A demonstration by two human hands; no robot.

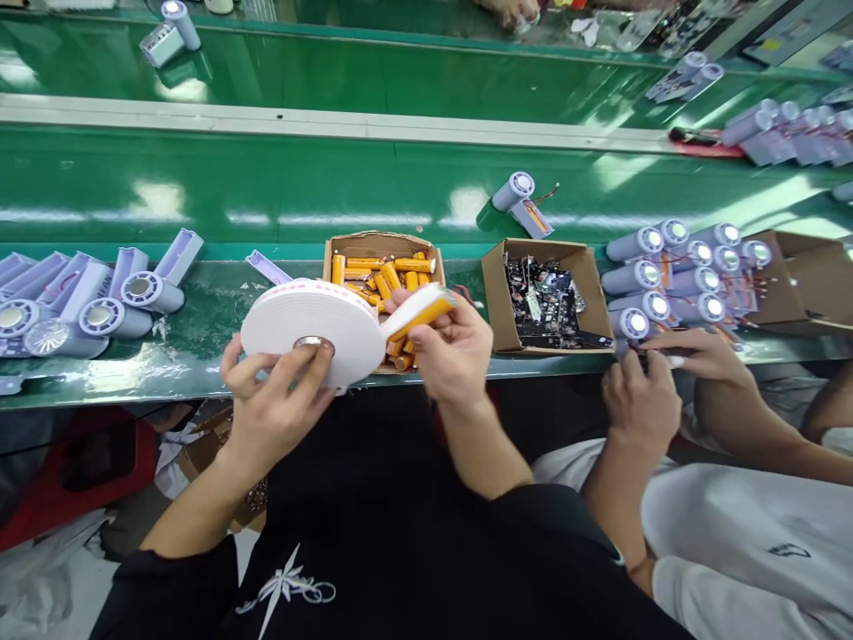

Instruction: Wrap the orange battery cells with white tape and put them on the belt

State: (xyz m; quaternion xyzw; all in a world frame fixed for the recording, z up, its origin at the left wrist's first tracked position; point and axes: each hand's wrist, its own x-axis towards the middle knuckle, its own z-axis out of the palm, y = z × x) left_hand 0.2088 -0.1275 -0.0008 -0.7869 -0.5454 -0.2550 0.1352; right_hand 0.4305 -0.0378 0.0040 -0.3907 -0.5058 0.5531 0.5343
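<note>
My left hand (276, 391) grips a large roll of white tape (313, 329), with fingers at its centre hole. A strip of the tape leads off the roll's right side to my right hand (457, 347). There my fingers pinch an orange cylindrical battery (426, 313), and the white strip lies along it. Just behind the roll stands a cardboard box of orange batteries (383, 242), partly covered by the roll and my right hand. A lilac plastic housing (267, 267) lies behind the roll's left edge.
Several lilac cylindrical units (99, 311) lie at the left. To the right are a cardboard box of circuit boards (499, 307), more lilac units (686, 276) and another carton (800, 276). A co-worker's hands (643, 391) work close at my right. One unit (516, 191) stands on the green belt (333, 178).
</note>
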